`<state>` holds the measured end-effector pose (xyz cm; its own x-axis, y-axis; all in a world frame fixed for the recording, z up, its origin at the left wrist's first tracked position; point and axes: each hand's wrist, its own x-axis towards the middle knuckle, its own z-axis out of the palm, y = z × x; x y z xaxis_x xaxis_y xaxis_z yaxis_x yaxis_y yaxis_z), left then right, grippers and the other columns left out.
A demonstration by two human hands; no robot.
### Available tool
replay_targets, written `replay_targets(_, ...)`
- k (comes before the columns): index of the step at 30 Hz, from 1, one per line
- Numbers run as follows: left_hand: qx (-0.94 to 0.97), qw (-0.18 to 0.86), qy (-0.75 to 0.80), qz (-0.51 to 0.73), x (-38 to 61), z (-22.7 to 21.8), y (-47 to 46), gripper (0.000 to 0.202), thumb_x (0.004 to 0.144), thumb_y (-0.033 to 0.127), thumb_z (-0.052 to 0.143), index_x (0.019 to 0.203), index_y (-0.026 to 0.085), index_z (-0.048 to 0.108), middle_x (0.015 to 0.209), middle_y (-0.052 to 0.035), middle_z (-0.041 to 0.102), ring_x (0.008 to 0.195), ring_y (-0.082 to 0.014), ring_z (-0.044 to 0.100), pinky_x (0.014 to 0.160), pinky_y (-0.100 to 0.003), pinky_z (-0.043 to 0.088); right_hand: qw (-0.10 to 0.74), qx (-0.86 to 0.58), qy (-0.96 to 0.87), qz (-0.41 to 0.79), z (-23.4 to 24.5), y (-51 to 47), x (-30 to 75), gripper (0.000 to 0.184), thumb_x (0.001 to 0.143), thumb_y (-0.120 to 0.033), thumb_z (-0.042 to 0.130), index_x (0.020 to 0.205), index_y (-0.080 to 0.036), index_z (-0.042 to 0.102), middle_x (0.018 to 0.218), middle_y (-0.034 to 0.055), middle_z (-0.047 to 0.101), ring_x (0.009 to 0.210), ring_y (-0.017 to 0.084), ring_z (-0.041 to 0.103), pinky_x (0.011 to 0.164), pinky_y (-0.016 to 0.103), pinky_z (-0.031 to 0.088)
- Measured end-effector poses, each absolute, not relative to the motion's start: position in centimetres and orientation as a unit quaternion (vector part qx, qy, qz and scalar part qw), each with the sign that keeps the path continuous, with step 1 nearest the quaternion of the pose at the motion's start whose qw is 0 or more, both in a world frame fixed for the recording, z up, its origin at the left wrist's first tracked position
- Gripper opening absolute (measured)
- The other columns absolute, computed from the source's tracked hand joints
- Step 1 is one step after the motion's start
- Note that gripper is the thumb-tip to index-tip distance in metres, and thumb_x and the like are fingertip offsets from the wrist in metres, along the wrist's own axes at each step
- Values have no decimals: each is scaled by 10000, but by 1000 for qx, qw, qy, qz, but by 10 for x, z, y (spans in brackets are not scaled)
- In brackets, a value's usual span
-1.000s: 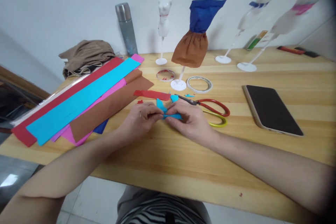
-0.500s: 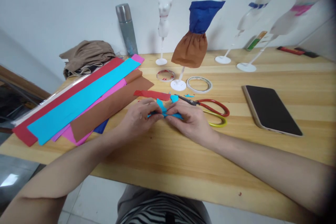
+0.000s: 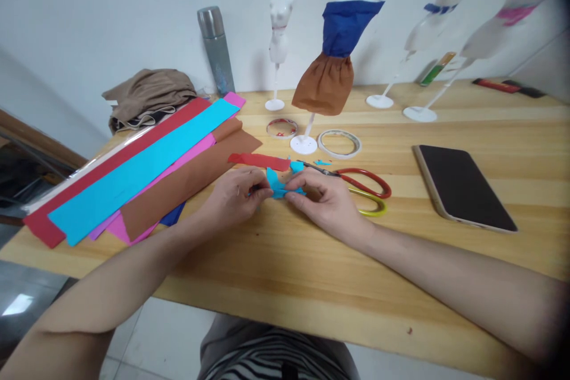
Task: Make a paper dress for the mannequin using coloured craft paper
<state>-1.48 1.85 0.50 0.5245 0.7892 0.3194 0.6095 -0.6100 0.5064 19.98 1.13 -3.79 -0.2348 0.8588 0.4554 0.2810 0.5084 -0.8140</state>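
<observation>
A small folded piece of bright blue crepe paper (image 3: pixel 278 191) is held low over the table between my two hands. My left hand (image 3: pixel 240 193) pinches its left end with thumb and forefinger. On the other side my right hand (image 3: pixel 323 199) grips the right end, its fingertips partly hiding the paper. Just beyond the hands lie a red paper strip (image 3: pixel 260 161) and a loose blue scrap (image 3: pixel 297 166). Scissors with red and yellow handles (image 3: pixel 365 183) rest beside my right hand, their blades partly behind it.
Coloured paper sheets (image 3: pixel 146 169) are stacked at the left, near a brown cloth (image 3: pixel 151 92) and a flask (image 3: pixel 216 50). A dressed mannequin (image 3: pixel 338 53) and several bare ones stand behind tape rolls (image 3: pixel 341 143). At right lies a phone (image 3: pixel 463 187).
My fingertips have moved slightly apart, so more of the blue paper shows between them. Both hands still pinch it. The surrounding things have not moved on the table.
</observation>
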Motion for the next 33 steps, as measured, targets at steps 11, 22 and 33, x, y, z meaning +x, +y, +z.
replay_targets(11,665,178,525,500,-28,4,32,328,1004,403,489,844,195,686,808,-31,689,746,-152,619,719,-289,516,456,-342,-782,252,-39,10,203,87,902,-271,708,829,-238,742,780,38,729,737,196,669,698,368,543)
replay_targets(22,710,-85,659,233,-69,10,77,187,921,214,574,957,187,756,1085,-138,748,1050,-299,640,859,-382,505,403,-209,-879,147,-39,5,198,116,921,-218,665,1026,-231,712,919,88,762,1018,280,711,884,486,587)
replay_targets(33,712,-31,702,-13,-79,13,82,327,969,310,577,1131,97,765,1228,-187,713,1174,-345,623,984,-401,499,348,-397,-846,76,-43,35,223,232,924,-135,532,973,-210,746,1046,109,771,939,248,725,827,412,599)
